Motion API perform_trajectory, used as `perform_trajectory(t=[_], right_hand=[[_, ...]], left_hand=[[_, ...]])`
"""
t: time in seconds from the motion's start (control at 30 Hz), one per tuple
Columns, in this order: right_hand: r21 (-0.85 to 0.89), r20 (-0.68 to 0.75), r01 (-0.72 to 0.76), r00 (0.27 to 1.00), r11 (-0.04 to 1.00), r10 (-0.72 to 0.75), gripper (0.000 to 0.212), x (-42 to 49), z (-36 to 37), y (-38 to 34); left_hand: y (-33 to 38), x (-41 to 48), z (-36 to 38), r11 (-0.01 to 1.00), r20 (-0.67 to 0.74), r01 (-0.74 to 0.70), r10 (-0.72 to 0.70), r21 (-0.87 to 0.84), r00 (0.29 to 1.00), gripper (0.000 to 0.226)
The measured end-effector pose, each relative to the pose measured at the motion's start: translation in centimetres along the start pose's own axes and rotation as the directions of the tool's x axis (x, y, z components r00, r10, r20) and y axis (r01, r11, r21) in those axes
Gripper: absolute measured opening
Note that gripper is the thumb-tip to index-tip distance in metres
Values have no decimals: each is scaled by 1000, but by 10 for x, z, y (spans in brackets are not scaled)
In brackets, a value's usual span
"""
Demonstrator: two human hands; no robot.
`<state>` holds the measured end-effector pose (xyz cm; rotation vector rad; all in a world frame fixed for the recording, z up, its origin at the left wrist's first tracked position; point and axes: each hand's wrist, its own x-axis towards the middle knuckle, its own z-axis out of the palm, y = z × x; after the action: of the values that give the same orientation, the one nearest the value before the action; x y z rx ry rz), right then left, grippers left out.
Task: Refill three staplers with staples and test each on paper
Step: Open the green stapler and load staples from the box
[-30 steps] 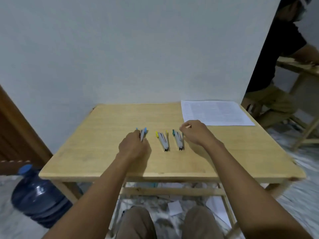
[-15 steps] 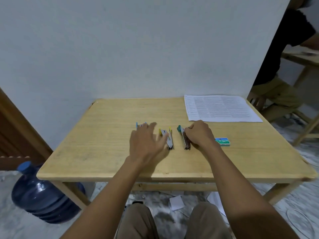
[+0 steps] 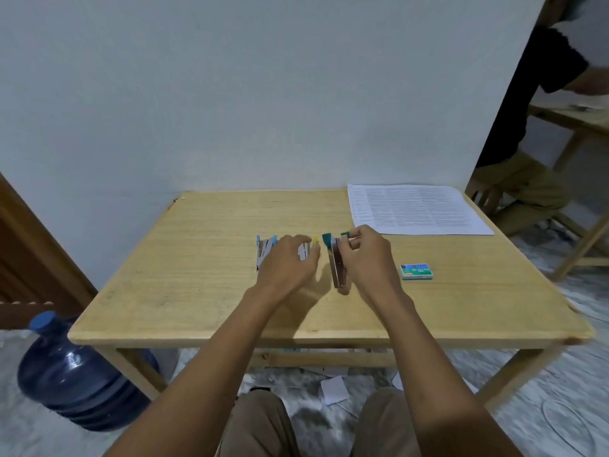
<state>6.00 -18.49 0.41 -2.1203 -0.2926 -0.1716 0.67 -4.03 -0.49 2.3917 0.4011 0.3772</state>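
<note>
The person sits at a light wooden table (image 3: 197,291). The three small metal staplers lie in a row near its middle, just beside each other: one with light blue plastic ends (image 3: 264,250), one with yellow ends (image 3: 315,240) and one with teal ends (image 3: 335,262). The blue and the teal staplers lie opened, with the metal channel upward, probably so that staples can drop in from above.

The left hand (image 3: 286,263) is over the yellow stapler and hides most of it. Its fingers are stretched forward and close together, not curled. It seems to rest on this stapler, perhaps to keep it from sliding, but real contact cannot be told.

The right hand (image 3: 367,258) is at the far end of the teal stapler. Its fingertips (image 3: 346,245) are curled and pinch a thin pale strip (image 3: 356,238), most likely a row of staples, held along the open channel so that it can be laid in. Whether the strip touches the channel cannot be told.

A small green and blue cardboard staple box (image 3: 416,271) lies near the right wrist, close for taking more. A white printed paper sheet (image 3: 418,209) lies at the far right corner, away from the staplers, probably kept for the tests. By this judgement the refilling is at an early step and no test is done yet.
</note>
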Motion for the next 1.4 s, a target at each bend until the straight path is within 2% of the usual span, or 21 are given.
perform_trajectory(t=[0.1,0.2,0.27,0.43,0.53,0.6,0.7,0.8,0.87,0.97,1.13,1.2,1.3,1.4], right_hand=[[12,-26,35,999,999,-35,13,-6,4,-10],[35,-32,111,993,993,-110,14,-15,12,-19],[61,-30,149,989,987,-148,14,-19,15,-22],[135,-29,143,990,981,-140,11,-18,20,-26],[256,-67,36,998,966,-20,13,-13,19,-23],[345,-67,-57,994,937,85,17,-7,13,-22],[437,-20,-142,986,888,168,8,2,6,-22],[571,94,-266,961,777,260,8,9,0,-21],[644,196,-331,943,690,270,9,13,-6,-20],[676,292,-361,932,642,217,15,14,-9,-21],[656,425,-376,901,654,91,18,6,-2,-30],[606,428,-334,902,722,58,17,1,6,-32],[496,310,-216,949,841,61,13,-4,16,-36],[464,163,-79,987,882,3,11,-9,21,-35]], left_hand=[[10,-7,-11,938,31,-15,27,-347,999,33],[14,-16,-18,874,31,-41,64,-485,997,22],[12,-19,-25,842,-6,-53,58,-537,998,16],[7,-18,-34,843,-32,-91,87,-530,996,14],[5,-20,-34,829,-98,-108,65,-549,993,11],[2,-25,-37,787,-81,-100,64,-609,995,6],[-2,-31,-44,730,-13,-67,80,-680,997,6],[-8,-35,-52,682,116,27,85,-731,990,9],[-10,-39,-56,600,280,158,115,-784,953,9],[-11,-42,-55,515,459,335,131,-789,879,21],[-1,-42,-41,471,533,469,4,-747,846,33],[4,-40,-36,439,524,473,-7,-764,852,40],[8,-36,-30,360,500,471,-12,-806,866,41],[7,-36,-28,186,511,503,-5,-844,859,35]])
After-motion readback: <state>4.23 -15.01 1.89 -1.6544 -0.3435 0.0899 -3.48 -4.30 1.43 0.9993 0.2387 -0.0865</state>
